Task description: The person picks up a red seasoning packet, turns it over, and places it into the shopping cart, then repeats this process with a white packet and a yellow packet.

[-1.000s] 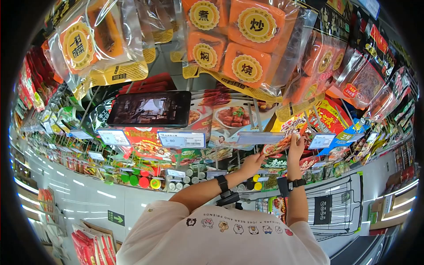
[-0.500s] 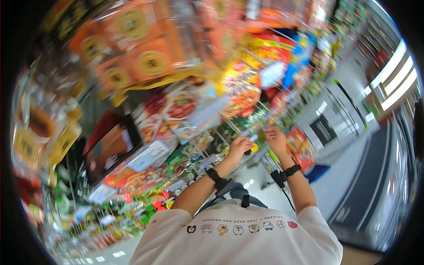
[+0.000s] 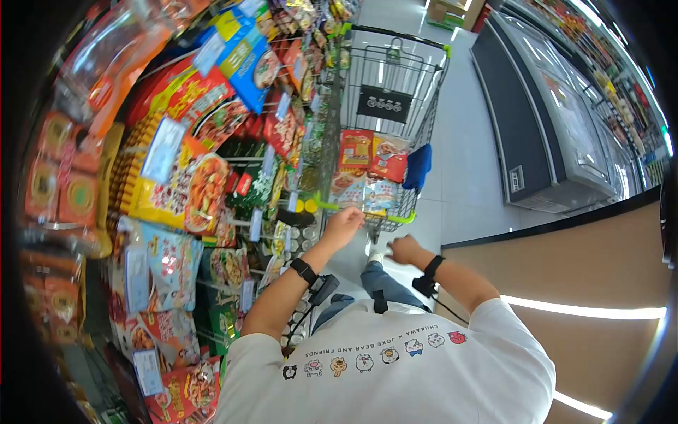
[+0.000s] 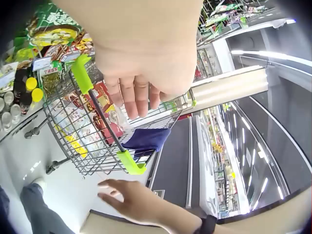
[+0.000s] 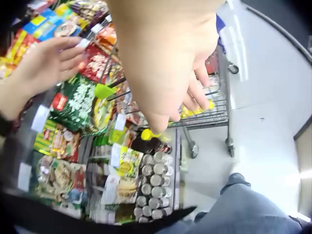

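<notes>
Before me stands a wire shopping cart (image 3: 383, 104) with bright green handle ends (image 4: 130, 163). My left hand (image 3: 343, 227) is held over its handle, overlapping it in the head view, with fingers extended and nothing in them. In the left wrist view the left fingers (image 4: 134, 97) point at the cart's inside. Apart from the handle, to its right, my right hand (image 3: 409, 251) hangs in the air, fingers loosely bent and holding nothing. Inside the cart lie red food packets (image 3: 355, 150) and pale packets (image 3: 381, 192). A blue cloth (image 3: 418, 167) drapes over the cart's right side.
Shelves along the left carry hanging food bags (image 3: 205, 187) with price tags and, lower, several jars (image 5: 157, 183). A grey freezer chest (image 3: 522, 106) stands to the right. Nearer on that side is a tan counter panel (image 3: 558, 272). Pale floor (image 3: 459, 155) runs between.
The view has swung right, from the shelf to the cart. Both hands, earlier at a food packet on the shelf, have come away and now hover near the cart handle, holding nothing.
</notes>
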### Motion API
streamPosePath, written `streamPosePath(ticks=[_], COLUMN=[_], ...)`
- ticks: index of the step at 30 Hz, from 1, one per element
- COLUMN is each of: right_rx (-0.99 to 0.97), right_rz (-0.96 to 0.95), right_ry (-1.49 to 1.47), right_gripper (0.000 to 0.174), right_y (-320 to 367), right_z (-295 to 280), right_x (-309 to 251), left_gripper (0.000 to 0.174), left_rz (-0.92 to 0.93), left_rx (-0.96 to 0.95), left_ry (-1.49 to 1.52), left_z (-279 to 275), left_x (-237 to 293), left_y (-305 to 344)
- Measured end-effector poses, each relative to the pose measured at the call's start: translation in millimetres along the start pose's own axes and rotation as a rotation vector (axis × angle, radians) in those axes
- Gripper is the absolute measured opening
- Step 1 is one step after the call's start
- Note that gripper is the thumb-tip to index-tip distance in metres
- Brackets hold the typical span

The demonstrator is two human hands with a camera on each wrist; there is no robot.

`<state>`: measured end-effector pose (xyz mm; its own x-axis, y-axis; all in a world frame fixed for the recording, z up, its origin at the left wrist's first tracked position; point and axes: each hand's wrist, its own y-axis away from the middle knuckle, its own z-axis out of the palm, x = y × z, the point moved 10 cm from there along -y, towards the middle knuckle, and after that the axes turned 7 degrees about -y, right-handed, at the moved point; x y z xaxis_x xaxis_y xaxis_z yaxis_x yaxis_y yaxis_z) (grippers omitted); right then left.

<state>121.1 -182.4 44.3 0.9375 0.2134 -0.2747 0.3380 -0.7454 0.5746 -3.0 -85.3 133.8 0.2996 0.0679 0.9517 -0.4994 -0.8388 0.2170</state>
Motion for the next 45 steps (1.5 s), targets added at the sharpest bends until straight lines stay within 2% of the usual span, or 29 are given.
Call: streamPosePath(ticks=[1,3,4,7,9,12,14,17,20,22,24,27,29,30,31,32,33,34,35,37,39,40,43,45], right_rx=[-0.026,-0.089,-0.058,0.027,0.202,0.354,0.304,0.214,0.157,0.126,0.210,0.273,0.323,0.336,0.318,0.303,0.289,0.295,0.333,0.404,0.331,0.317,0.330,0.388], right_rz=[-0.109,-0.299,-0.355,-0.270,-0.263,-0.205,-0.050,0.185,0.375,0.534,0.619,0.793,0.934,0.943,0.925,0.903,0.880,0.975,0.994,1.030,1.153,1.227,1.366,1.382], right_ry=[0.014,-0.155,-0.285,-0.510,-0.634,-0.891,-1.111,-1.293,-1.406,-1.439,-1.433,-1.422,-1.519,-1.586,-1.534,-1.481,-1.429,-1.327,-1.308,-1.266,-1.198,-1.165,-1.164,-1.273], right_gripper=[0.040,0.038,0.036,0.029,0.022,0.017,0.018,0.021,0.025,0.030,0.029,0.033,0.035,0.039,0.041,0.042,0.044,0.047,0.048,0.051,0.060,0.062,0.065,0.067], right_y=[6,22,21,-9,-23,-46,-72,-117,-164,-204,-233,-262,-278,-284,-298,-313,-325,-303,-303,-304,-301,-296,-292,-299], right_z=[-2,-18,-26,-49,-85,-124,-134,-133,-119,-99,-85,-66,-49,-50,-31,-15,-2,-51,-50,-38,-26,-28,-23,-9], right_x=[-12,-30,-26,16,43,78,104,138,173,201,233,269,286,286,299,311,322,314,323,340,355,357,362,366], left_gripper=[0.015,0.015,0.015,0.017,0.019,0.018,0.017,0.018,0.021,0.023,0.024,0.027,0.025,0.024,0.025,0.027,0.027,0.027,0.027,0.035,0.045,0.040,0.047,0.049], left_rz=[0.008,0.029,0.048,0.071,0.010,-0.198,-0.288,-0.316,-0.205,0.025,-0.296,-0.282,-0.288,-0.328,-0.367,-0.423,-0.383,-0.339,-0.295,-0.294,-0.294,-0.258,-0.436,-0.442], left_rx=[-0.007,-0.023,-0.031,-0.038,-0.004,0.003,-0.008,-0.075,-0.063,-0.181,-0.215,-0.026,-0.131,-0.161,-0.190,-0.282,-0.274,-0.264,-0.251,-0.197,-0.135,-0.073,-0.170,-0.151], left_ry=[0.006,-0.079,-0.126,-0.218,-0.165,-0.020,0.040,-0.159,-0.341,-0.602,-0.595,-0.491,-0.666,-0.717,-0.766,-0.721,-0.700,-0.678,-0.655,-0.626,-0.597,-0.514,-0.303,-0.331], left_z=[5,15,20,27,22,7,-1,-13,-19,-8,-7,-16,-13,-8,-1,12,17,24,30,32,33,32,52,56], left_x=[4,7,10,-2,-26,-67,-97,-124,-137,-126,-162,-156,-165,-181,-202,-229,-232,-234,-235,-239,-244,-243,-273,-280], left_y=[-15,-47,-62,-104,-128,-151,-168,-201,-247,-278,-305,-332,-349,-350,-350,-350,-351,-353,-357,-364,-374,-380,-388,-394])
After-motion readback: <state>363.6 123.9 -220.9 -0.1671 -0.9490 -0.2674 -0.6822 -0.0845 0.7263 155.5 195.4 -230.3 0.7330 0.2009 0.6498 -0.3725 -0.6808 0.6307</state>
